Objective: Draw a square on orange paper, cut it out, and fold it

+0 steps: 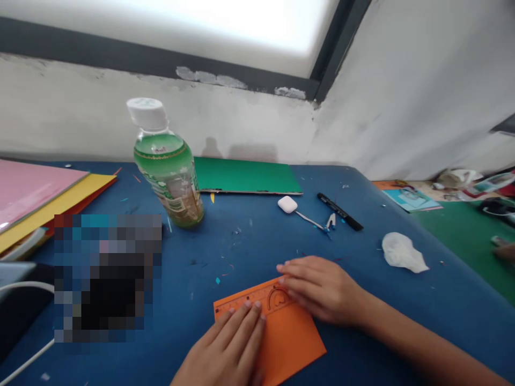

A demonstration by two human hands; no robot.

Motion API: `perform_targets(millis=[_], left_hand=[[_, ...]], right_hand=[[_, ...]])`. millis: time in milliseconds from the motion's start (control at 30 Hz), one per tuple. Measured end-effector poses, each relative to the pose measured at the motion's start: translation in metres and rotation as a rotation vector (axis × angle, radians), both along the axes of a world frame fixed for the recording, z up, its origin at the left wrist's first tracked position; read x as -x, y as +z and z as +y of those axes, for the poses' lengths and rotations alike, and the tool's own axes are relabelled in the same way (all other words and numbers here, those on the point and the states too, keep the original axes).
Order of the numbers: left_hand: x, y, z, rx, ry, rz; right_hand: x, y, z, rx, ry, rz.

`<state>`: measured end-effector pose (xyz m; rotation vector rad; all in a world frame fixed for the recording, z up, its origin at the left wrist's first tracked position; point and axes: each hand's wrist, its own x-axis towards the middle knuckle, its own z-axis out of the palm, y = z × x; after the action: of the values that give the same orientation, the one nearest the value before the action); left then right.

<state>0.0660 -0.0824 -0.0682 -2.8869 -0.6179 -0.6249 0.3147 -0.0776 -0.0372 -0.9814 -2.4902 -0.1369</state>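
An orange sheet of paper (292,340) lies slantwise on the blue table in front of me. Along its far edge rests a clear ruler (261,300) with a protractor cut-out in it. My left hand (231,343) lies flat, fingers stretched over the ruler's left half and the paper. From the right, my right hand (324,289) reaches across the ruler's other end and the paper's far right corner, its fingers extended and pressing down. The ruler's right end is hidden under those fingers.
Beyond the paper stand a green-labelled bottle (167,166), a green board (247,176), a white earphone case (287,204) with a cord, and a black marker (340,211). Crumpled tissue (402,252) sits at right. Coloured folders (36,187) and a white cable (28,364) are on the left.
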Motion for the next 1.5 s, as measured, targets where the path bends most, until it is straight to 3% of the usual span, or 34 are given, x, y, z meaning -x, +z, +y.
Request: perform_targets(millis=[67,133,267,367,467,600,767,900,1000,1133,1300,1400,1500], left_hand=[[-0.002,-0.004,0.0,0.016,0.0,-0.041],[-0.004,-0.012,-0.002,0.016,0.022,-0.131],[-0.006,-0.028,-0.007,0.01,0.063,-0.194],[-0.005,-0.029,-0.006,0.004,0.061,-0.181],[-0.003,-0.017,-0.003,-0.015,0.049,-0.165],[-0.001,-0.002,0.0,-0.015,-0.006,0.018],[-0.004,-0.019,-0.003,-0.021,0.057,-0.159],[-0.006,-0.031,-0.005,0.006,0.057,-0.182],[-0.004,-0.03,-0.005,0.006,0.051,-0.173],[-0.003,-0.026,-0.006,0.016,0.052,-0.141],[-0.003,-0.025,-0.008,0.057,0.047,-0.097],[-0.002,-0.026,-0.009,0.064,0.05,-0.092],[-0.001,-0.021,-0.009,0.067,0.037,-0.069]], right_hand=[[-0.02,0.007,0.011,-0.052,-0.18,0.0],[-0.05,0.009,0.026,-0.063,-0.449,-0.033],[-0.115,-0.008,0.051,0.028,-0.926,-0.053],[-0.144,-0.026,0.059,0.077,-1.014,-0.019],[-0.151,-0.035,0.059,0.095,-1.021,0.03],[-0.139,-0.03,0.055,0.069,-1.073,0.148],[-0.114,-0.013,0.047,0.084,-0.973,0.242],[-0.096,-0.008,0.042,0.163,-0.868,0.249],[-0.09,-0.007,0.039,0.154,-0.843,0.304],[-0.086,-0.005,0.036,0.162,-0.806,0.549],[-0.072,-0.01,0.04,0.352,-0.566,0.899],[-0.059,-0.01,0.051,0.292,-0.51,0.931],[-0.039,-0.001,0.063,0.196,-0.489,0.834]])
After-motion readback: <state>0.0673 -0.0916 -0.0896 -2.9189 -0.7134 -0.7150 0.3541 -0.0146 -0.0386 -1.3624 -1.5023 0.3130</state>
